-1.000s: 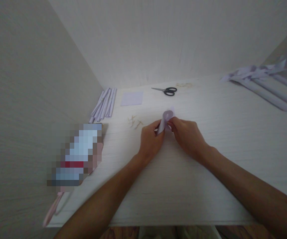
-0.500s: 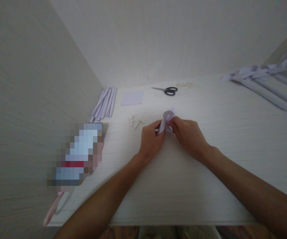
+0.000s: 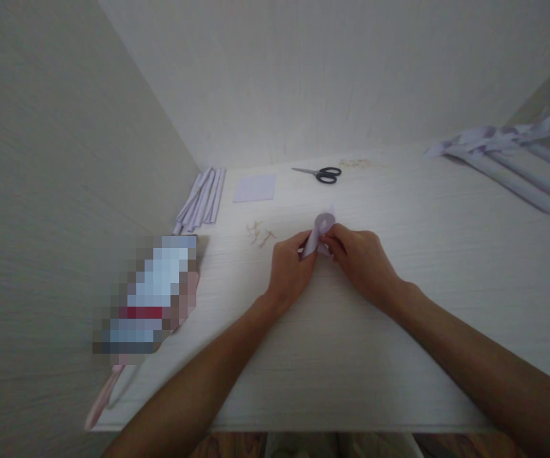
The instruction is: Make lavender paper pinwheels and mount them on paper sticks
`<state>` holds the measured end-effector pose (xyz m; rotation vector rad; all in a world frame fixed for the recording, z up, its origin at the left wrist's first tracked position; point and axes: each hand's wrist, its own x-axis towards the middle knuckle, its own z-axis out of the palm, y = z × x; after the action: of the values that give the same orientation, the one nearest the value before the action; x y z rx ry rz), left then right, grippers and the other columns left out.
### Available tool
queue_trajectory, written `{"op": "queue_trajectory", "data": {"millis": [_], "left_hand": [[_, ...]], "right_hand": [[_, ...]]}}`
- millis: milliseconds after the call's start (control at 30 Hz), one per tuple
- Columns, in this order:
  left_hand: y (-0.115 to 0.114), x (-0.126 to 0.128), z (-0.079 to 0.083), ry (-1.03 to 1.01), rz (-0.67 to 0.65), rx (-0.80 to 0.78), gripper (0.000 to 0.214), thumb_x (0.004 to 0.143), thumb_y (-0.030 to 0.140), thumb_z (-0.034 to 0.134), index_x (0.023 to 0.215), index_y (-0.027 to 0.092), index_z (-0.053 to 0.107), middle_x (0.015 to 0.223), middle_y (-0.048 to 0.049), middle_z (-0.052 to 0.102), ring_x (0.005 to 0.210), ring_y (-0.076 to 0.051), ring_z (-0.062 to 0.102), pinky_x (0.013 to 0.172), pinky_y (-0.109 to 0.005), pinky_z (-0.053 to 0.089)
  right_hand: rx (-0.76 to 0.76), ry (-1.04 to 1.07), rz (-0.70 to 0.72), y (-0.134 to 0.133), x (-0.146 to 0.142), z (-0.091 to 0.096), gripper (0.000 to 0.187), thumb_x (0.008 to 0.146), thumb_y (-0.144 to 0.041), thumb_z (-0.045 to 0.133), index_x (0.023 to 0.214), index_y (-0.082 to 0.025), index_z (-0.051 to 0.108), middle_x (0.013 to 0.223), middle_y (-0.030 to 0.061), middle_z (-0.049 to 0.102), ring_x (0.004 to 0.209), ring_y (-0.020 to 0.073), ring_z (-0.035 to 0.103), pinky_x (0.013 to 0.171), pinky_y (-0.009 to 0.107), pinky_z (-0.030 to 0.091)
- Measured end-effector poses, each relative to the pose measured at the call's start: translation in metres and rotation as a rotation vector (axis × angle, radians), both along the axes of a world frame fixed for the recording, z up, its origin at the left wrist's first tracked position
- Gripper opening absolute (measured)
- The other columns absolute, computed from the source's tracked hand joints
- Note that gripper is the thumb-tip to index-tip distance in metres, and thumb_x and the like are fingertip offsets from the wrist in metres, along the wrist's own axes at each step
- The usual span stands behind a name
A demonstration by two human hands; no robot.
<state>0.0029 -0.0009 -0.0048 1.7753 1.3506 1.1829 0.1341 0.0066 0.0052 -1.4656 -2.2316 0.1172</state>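
Observation:
A piece of pale lilac paper [image 3: 311,244], curled into a cone with a round opening at its upper end, is held between both hands above the white table [image 3: 323,356]. My left hand [image 3: 290,270] is closed around the lower left side of the paper. The fingers of my right hand [image 3: 358,254] pinch its right edge near the opening. Part of the paper is hidden behind the fingers. Just left of my left hand, several thin tan strands [image 3: 260,234], perhaps rubber bands, lie on the table.
Black-handled scissors [image 3: 325,174] lie beyond the hands, beside a flat lilac paper sheet [image 3: 254,188]. Rolled paper tubes [image 3: 202,197] are stacked at the left wall. A blurred-out object with a pink strap [image 3: 100,401] sits at front left. More paper pieces [image 3: 508,159] lie far right.
The hands and the curled paper stay nearly in place. The whole view has shifted very slightly.

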Motion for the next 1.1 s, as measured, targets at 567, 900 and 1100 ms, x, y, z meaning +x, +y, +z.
{"op": "queue_trajectory", "data": {"millis": [567, 900, 1100], "left_hand": [[0.002, -0.001, -0.005, -0.046, 0.032, -0.004, 0.027, 0.070, 0.010, 0.046, 0.088, 0.014, 0.066, 0.077, -0.0037, 0.066, 0.069, -0.013, 0.058, 0.064, -0.024, 0.044], [0.004, -0.002, -0.007, -0.107, 0.037, -0.069, 0.025, 0.070, 0.015, 0.047, 0.086, 0.014, 0.066, 0.071, -0.0025, 0.064, 0.065, -0.012, 0.055, 0.058, -0.022, 0.043], [0.004, -0.001, -0.007, -0.150, 0.043, -0.088, 0.022, 0.072, 0.020, 0.048, 0.082, 0.013, 0.067, 0.067, -0.0020, 0.062, 0.062, -0.011, 0.053, 0.055, -0.021, 0.041]], "right_hand": [[-0.106, 0.025, 0.374, 0.010, 0.021, 0.003, 0.013, 0.084, -0.024, 0.042, 0.080, -0.017, 0.053, 0.073, 0.0038, 0.063, 0.063, 0.0141, 0.057, 0.057, 0.023, 0.039], [0.045, 0.151, 0.338, 0.009, 0.020, 0.004, 0.016, 0.083, -0.023, 0.045, 0.073, -0.016, 0.056, 0.066, 0.0035, 0.062, 0.057, 0.0122, 0.055, 0.052, 0.022, 0.039], [0.079, 0.328, 0.236, 0.009, 0.019, 0.001, 0.010, 0.076, -0.019, 0.054, 0.078, -0.017, 0.063, 0.072, 0.0027, 0.067, 0.060, 0.0120, 0.060, 0.054, 0.021, 0.045]]}}
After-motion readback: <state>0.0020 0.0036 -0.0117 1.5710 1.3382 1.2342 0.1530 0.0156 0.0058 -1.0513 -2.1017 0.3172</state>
